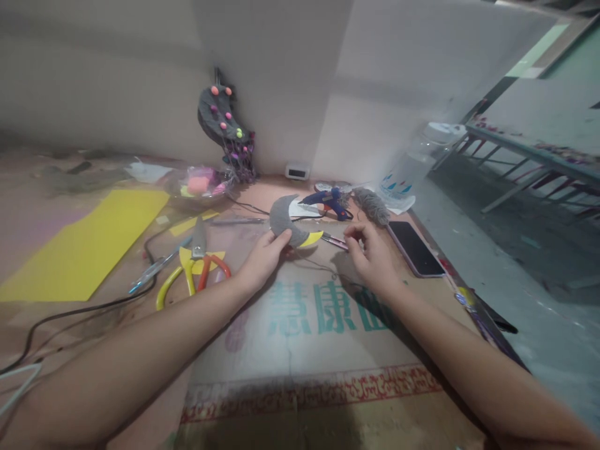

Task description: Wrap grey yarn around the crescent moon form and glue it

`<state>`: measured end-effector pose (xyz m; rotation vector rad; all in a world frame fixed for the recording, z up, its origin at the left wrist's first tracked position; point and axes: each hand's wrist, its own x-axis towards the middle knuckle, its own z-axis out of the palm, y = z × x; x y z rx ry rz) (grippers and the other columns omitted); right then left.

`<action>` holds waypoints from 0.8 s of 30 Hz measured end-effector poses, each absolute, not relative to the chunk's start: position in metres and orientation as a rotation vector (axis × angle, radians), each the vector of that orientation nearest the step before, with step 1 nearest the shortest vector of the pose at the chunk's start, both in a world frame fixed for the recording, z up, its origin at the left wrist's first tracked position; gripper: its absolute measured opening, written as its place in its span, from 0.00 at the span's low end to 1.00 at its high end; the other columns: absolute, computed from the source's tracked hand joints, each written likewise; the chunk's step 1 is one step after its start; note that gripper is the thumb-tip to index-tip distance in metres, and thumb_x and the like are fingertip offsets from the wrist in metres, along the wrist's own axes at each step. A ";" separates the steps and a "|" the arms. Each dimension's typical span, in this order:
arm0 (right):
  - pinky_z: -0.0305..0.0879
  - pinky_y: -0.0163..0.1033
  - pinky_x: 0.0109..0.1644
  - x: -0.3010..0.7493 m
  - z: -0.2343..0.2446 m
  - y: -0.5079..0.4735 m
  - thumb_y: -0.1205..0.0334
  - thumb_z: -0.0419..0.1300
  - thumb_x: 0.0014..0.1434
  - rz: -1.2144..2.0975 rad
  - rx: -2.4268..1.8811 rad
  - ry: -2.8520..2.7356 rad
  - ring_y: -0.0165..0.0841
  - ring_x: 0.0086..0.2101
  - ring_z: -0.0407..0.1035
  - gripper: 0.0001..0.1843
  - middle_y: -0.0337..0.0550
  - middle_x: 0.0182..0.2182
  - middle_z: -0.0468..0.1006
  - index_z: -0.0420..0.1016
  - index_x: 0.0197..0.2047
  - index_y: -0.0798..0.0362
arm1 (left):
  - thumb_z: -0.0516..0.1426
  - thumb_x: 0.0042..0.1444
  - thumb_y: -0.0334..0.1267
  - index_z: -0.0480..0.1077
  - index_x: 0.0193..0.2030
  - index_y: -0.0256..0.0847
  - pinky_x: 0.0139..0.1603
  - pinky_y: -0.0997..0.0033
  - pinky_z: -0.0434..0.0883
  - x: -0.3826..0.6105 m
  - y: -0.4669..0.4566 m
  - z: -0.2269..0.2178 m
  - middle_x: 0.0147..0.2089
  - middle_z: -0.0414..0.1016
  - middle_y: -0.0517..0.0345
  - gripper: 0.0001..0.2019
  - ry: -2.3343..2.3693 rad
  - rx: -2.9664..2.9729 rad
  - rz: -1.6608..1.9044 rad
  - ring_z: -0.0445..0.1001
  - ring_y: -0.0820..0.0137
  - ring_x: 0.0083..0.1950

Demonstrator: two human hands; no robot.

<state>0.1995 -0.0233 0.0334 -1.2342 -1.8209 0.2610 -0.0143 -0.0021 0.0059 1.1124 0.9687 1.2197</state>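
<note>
A flat crescent moon shape wrapped mostly in grey yarn, with a bare yellow tip at its lower right, is in my left hand. The thumb lies on its front face. From its lower edge a thin grey strand trails over the board towards my right hand. That hand is closed in a pinch just right of the crescent; whatever is between its fingertips is too fine to see. Behind the fingers lies a slim pen-like tool. A blue glue gun rests beyond the crescent.
Scissors with yellow and red handles and a yellow sheet lie on the left. A phone, a grey yarn bundle and a water bottle stand or lie right. A decorated grey crescent leans against the wall. A black cord crosses the left side.
</note>
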 end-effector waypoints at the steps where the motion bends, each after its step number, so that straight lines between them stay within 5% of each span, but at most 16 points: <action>1: 0.63 0.40 0.39 0.201 0.034 -0.022 0.65 0.52 0.60 0.285 -1.248 -1.794 0.35 0.34 0.66 0.05 0.44 0.34 0.72 0.66 0.40 0.51 | 0.59 0.51 0.48 0.72 0.33 0.36 0.33 0.72 0.66 -0.014 -0.002 0.006 0.29 0.74 0.59 0.15 0.970 1.116 1.212 0.68 0.73 0.28; 11: 0.60 0.37 0.33 0.212 0.049 -0.014 0.54 0.50 0.64 0.333 -1.437 -1.867 0.33 0.26 0.67 0.18 0.39 0.22 0.72 0.73 0.28 0.52 | 0.59 0.51 0.50 0.72 0.34 0.37 0.31 0.73 0.64 -0.014 -0.001 0.005 0.27 0.72 0.60 0.16 0.996 1.103 1.225 0.67 0.74 0.27; 15: 0.65 0.41 0.43 0.224 0.043 0.021 0.57 0.55 0.61 0.275 -1.483 -1.856 0.36 0.37 0.71 0.12 0.45 0.36 0.79 0.76 0.40 0.53 | 0.58 0.53 0.50 0.70 0.31 0.37 0.29 0.74 0.64 -0.014 0.000 0.001 0.25 0.69 0.62 0.16 0.994 1.110 1.236 0.65 0.75 0.26; 18: 0.66 0.45 0.49 0.229 0.038 0.059 0.63 0.59 0.56 0.270 -1.516 -1.836 0.40 0.44 0.71 0.21 0.55 0.49 0.76 0.71 0.53 0.59 | 0.58 0.52 0.52 0.69 0.30 0.37 0.28 0.73 0.64 -0.014 0.002 0.000 0.23 0.68 0.63 0.17 1.011 1.114 1.238 0.65 0.74 0.25; 24: 0.68 0.42 0.42 0.215 0.029 0.103 0.54 0.65 0.52 0.391 -1.652 -1.916 0.39 0.36 0.74 0.20 0.51 0.37 0.81 0.76 0.44 0.58 | 0.59 0.51 0.53 0.68 0.30 0.35 0.27 0.75 0.62 -0.013 0.000 0.003 0.23 0.67 0.63 0.19 1.000 1.163 1.224 0.64 0.76 0.24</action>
